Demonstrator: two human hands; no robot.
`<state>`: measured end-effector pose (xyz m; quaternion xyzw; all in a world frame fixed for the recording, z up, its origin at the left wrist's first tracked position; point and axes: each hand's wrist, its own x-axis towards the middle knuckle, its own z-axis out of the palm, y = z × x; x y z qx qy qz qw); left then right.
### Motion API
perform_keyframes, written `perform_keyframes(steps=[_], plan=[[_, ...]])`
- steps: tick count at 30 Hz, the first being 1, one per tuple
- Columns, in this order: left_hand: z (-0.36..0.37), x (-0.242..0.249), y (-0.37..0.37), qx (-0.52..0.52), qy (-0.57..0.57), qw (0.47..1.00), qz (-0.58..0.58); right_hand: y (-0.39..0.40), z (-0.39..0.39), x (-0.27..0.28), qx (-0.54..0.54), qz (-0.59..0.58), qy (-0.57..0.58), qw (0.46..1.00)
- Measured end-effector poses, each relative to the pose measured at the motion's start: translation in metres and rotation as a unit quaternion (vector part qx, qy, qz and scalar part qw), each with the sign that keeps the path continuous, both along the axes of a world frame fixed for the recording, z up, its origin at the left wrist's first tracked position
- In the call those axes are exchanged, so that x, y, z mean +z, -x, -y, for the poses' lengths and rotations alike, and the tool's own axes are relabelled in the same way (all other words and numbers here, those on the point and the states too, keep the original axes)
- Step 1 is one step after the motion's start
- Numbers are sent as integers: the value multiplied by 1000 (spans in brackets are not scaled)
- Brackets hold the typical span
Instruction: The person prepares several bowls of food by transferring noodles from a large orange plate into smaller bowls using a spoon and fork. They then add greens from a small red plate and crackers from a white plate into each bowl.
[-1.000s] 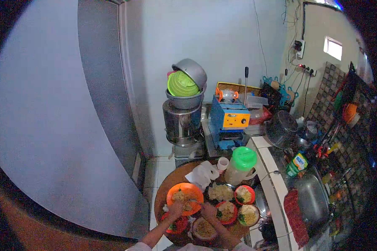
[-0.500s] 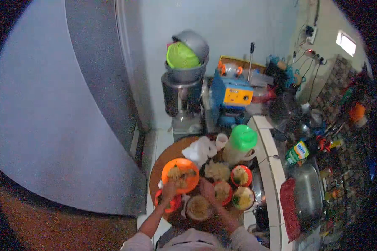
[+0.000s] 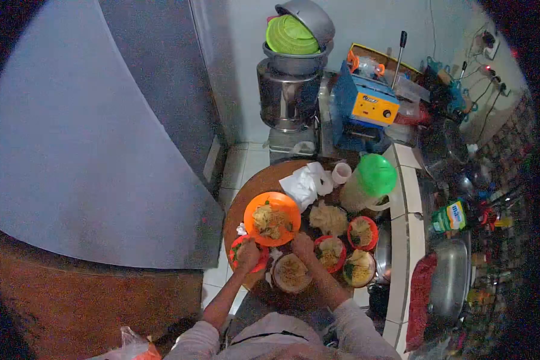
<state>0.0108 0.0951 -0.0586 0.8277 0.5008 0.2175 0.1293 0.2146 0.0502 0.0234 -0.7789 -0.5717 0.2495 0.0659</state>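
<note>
My left hand point(image 3: 246, 255), its fingers drawn together, is over a small red bowl point(image 3: 260, 264) with greens in it; whatever it pinches is hidden. Just above that bowl lies an orange plate point(image 3: 293, 207) bearing noodles point(image 3: 271, 219) and bits of green. My right hand point(image 3: 303, 245) is closed near the plate's lower right edge, and I cannot make out what it holds. Between my forearms stands a round container of brown crumbly food point(image 3: 293, 273). A red bowl of food point(image 3: 330, 253) sits just right of my right hand.
On the round wooden table point(image 3: 237, 201) are a clear bag of pale food point(image 3: 328, 218), two more filled bowls, white tissue point(image 3: 303, 185), a cup point(image 3: 341, 173) and a green-lidded pitcher point(image 3: 377, 175). A tiled ledge point(image 3: 405, 240) borders the right side. Behind stands a blue machine point(image 3: 366, 99).
My left hand has moved from the orange plate to the small red bowl below it. My right hand stays by the plate's lower right. The camera view has shifted.
</note>
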Motion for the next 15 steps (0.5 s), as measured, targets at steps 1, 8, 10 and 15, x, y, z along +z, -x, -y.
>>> perform_keyframes(steps=[1,8,10,15], plan=[[2,9,-1,3,25,999,-25,1,0,-5,9,-15,-15,1000],[16,24,-11,25,72,994,-75,17,14,-84,-38,5,-95,995],[15,-6,-13,18,52,997,-53,20,9,-141,-54,-9,-104,993],[11,-31,-11,-13,119,989,-81,21,23,-190,-148,-164,-103,970]])
